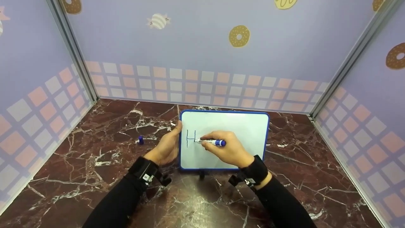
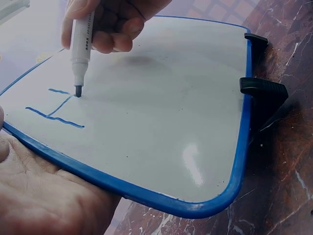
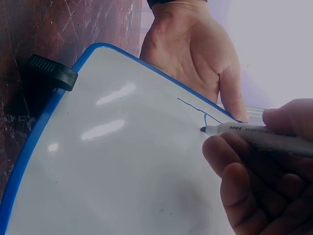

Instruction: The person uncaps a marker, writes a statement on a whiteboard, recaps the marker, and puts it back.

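Observation:
A small whiteboard (image 1: pixel 234 126) with a blue frame leans tilted on the table in the head view. My left hand (image 1: pixel 167 146) holds its left edge, the thumb at the frame and the other fingers hidden behind the board. Between thumb and fingers my right hand (image 1: pixel 229 148) pinches a white marker (image 1: pixel 211 142) with a blue end. In the left wrist view the marker's dark tip (image 2: pixel 78 91) meets the board at the lower end of a short blue line. The blue strokes (image 2: pixel 61 119) form an H shape near the board's left side.
A blue marker cap (image 1: pixel 141 140) stands on the dark red marbled table (image 1: pixel 107 152), left of my left hand. Black feet (image 2: pixel 264 90) stick out from the board's lower edge. Patterned panels (image 1: pixel 202 47) enclose the table at the back and both sides.

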